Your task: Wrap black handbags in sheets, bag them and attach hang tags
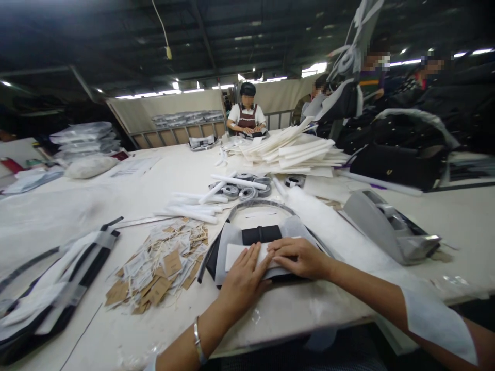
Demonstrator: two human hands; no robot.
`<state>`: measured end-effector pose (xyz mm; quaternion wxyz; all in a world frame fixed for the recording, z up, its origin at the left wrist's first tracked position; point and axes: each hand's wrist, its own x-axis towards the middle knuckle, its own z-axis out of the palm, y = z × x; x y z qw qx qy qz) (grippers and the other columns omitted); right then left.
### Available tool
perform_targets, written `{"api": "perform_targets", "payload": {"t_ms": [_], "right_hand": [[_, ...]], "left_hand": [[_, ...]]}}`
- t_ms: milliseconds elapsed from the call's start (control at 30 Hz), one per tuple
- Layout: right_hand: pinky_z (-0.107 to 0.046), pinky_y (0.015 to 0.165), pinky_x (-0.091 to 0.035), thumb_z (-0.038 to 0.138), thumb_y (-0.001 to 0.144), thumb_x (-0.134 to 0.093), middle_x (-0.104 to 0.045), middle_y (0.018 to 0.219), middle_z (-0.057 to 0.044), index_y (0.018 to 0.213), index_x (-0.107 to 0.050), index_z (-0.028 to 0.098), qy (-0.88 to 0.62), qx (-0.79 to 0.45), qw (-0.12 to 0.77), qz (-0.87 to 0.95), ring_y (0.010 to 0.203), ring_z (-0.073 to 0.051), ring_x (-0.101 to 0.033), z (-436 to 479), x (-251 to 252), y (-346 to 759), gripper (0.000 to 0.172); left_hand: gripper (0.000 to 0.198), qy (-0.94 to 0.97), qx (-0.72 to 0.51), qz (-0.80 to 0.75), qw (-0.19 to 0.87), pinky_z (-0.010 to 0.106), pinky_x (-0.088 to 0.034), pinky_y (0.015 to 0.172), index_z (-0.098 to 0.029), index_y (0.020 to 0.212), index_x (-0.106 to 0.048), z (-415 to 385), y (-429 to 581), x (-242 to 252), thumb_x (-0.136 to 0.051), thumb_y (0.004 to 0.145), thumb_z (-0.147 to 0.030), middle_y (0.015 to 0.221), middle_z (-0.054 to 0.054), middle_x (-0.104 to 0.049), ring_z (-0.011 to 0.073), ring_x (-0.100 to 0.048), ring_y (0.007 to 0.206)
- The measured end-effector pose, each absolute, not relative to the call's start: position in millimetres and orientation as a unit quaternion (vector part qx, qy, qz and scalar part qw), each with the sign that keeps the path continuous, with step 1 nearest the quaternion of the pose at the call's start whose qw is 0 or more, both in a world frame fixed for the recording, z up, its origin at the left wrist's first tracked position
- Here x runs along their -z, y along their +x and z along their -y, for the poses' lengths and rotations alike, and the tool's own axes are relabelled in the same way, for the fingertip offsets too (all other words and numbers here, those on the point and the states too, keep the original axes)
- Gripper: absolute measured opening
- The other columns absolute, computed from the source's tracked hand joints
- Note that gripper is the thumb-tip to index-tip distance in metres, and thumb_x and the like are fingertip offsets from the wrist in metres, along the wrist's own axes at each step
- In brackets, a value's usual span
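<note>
A black bag (261, 235) lies flat on the white table (162, 170), partly wrapped in grey tissue with a white paper sheet (234, 254) over its front. My left hand (243, 281) rests flat on that sheet, fingers stretched out. My right hand (300, 256) presses on the same sheet from the right, fingers together and laid flat. Neither hand grips anything. The bag's grey strap (260, 205) arcs behind it.
A heap of brown and white hang tags (160, 268) lies left of the bag. White paper rolls (193, 210), tape rolls (247, 193), a tape dispenser (390, 226) and stacked white sheets (294, 149) lie beyond. Another wrapped bag (58, 288) sits far left. Other people work at the back.
</note>
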<state>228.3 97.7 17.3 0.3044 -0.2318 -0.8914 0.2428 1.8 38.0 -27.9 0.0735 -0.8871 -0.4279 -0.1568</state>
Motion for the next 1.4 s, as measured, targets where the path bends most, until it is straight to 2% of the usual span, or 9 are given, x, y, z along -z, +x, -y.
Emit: {"api": "perform_targets", "payload": {"t_ms": [133, 233, 367, 533, 700, 867, 1000, 1233, 1400], "right_hand": [[-0.026, 0.083, -0.056, 0.035, 0.097, -0.055, -0.077, 0.089, -0.002, 0.081, -0.075, 0.023, -0.357, -0.221, 0.294, 0.859, 0.086, -0.016, -0.071, -119.8, -38.5, 242.1, 0.029], [-0.031, 0.091, -0.053, 0.036, 0.098, -0.052, -0.076, 0.104, -0.003, 0.095, -0.075, 0.023, -0.478, -0.149, 0.283, 0.818, 0.099, -0.019, -0.069, -168.0, -44.1, 253.0, 0.027], [-0.039, 0.096, -0.051, 0.033, 0.097, -0.055, -0.069, 0.121, -0.012, 0.12, -0.066, 0.018, -0.586, -0.101, 0.237, 0.768, 0.106, -0.023, -0.066, -249.3, -30.1, 252.1, 0.03], [-0.049, 0.095, -0.051, 0.038, 0.094, -0.062, -0.06, 0.128, -0.01, 0.127, -0.058, 0.017, -0.671, -0.075, 0.142, 0.724, 0.112, -0.025, -0.061, -316.3, -10.8, 235.1, 0.039], [-0.046, 0.093, -0.053, 0.037, 0.097, -0.059, -0.061, 0.126, -0.01, 0.123, -0.06, 0.017, -0.681, -0.082, 0.071, 0.724, 0.109, -0.023, -0.062, -320.9, -14.2, 265.7, 0.033], [-0.045, 0.1, -0.047, 0.041, 0.094, -0.059, -0.067, 0.122, -0.013, 0.117, -0.067, 0.015, -0.664, -0.085, -0.002, 0.742, 0.113, -0.025, -0.063, -282.1, -20.9, 322.3, 0.035], [-0.042, 0.102, -0.045, 0.051, 0.095, -0.051, -0.065, 0.128, -0.019, 0.131, -0.062, 0.012, -0.661, -0.05, 0.004, 0.748, 0.12, -0.031, -0.06, -267.5, -9.9, 311.6, 0.054], [-0.046, 0.094, -0.051, 0.042, 0.097, -0.057, -0.064, 0.121, -0.009, 0.124, -0.06, 0.017, -0.649, -0.043, 0.009, 0.76, 0.106, -0.022, -0.063, -273.0, -2.8, 278.7, 0.036], [-0.05, 0.1, -0.046, 0.042, 0.095, -0.06, -0.055, 0.136, -0.011, 0.121, -0.062, 0.017, -0.669, -0.012, 0.006, 0.743, 0.12, -0.027, -0.055, -247.8, -7.9, 290.9, 0.036]], "left_hand": [[0.075, -0.887, 0.154, 0.426, 0.092, 0.052, -0.046, 0.108, -0.025, 0.154, -0.029, -36.6, 1.5, 29.1, -0.069, 0.09, -0.031, 0.154, 0.022, -0.037, 0.0351, -0.043, 0.139], [0.076, -0.882, 0.156, 0.434, 0.1, 0.052, -0.047, 0.107, -0.027, 0.152, -0.033, -37.6, 3.8, 29.0, -0.072, 0.087, -0.029, 0.154, 0.022, -0.038, 0.035, -0.044, 0.138], [0.079, -0.877, 0.158, 0.437, 0.121, 0.051, -0.048, 0.106, -0.026, 0.153, -0.033, -36.9, 4.6, 32.5, -0.074, 0.085, -0.026, 0.153, 0.022, -0.04, 0.0342, -0.045, 0.138], [0.071, -0.875, 0.184, 0.42, 0.158, 0.047, -0.052, 0.103, -0.026, 0.153, -0.034, -38.4, 1.7, 37.1, -0.066, 0.09, -0.034, 0.15, 0.022, -0.044, 0.0328, -0.049, 0.135], [0.07, -0.87, 0.198, 0.413, 0.181, 0.042, -0.055, 0.1, -0.027, 0.153, -0.034, -43.0, 0.8, 39.1, -0.064, 0.091, -0.038, 0.145, 0.021, -0.051, 0.0306, -0.053, 0.132], [0.071, -0.869, 0.211, 0.418, 0.162, 0.043, -0.052, 0.104, -0.027, 0.154, -0.033, -42.9, 1.9, 40.9, -0.065, 0.091, -0.034, 0.149, 0.02, -0.046, 0.0312, -0.05, 0.135], [0.077, -0.871, 0.194, 0.429, 0.137, 0.047, -0.052, 0.103, -0.027, 0.153, -0.034, -40.7, 3.9, 39.4, -0.072, 0.085, -0.026, 0.151, 0.022, -0.044, 0.0335, -0.05, 0.134], [0.078, -0.885, 0.115, 0.444, 0.078, 0.049, -0.048, 0.106, -0.026, 0.15, -0.036, -41.6, 6.3, 21.6, -0.071, 0.081, -0.013, 0.149, 0.025, -0.045, 0.0351, -0.049, 0.134], [0.074, -0.892, 0.075, 0.444, 0.039, 0.05, -0.047, 0.106, -0.026, 0.149, -0.038, -45.0, 7.3, 5.8, -0.067, 0.083, -0.01, 0.148, 0.023, -0.047, 0.0355, -0.051, 0.133]]}}
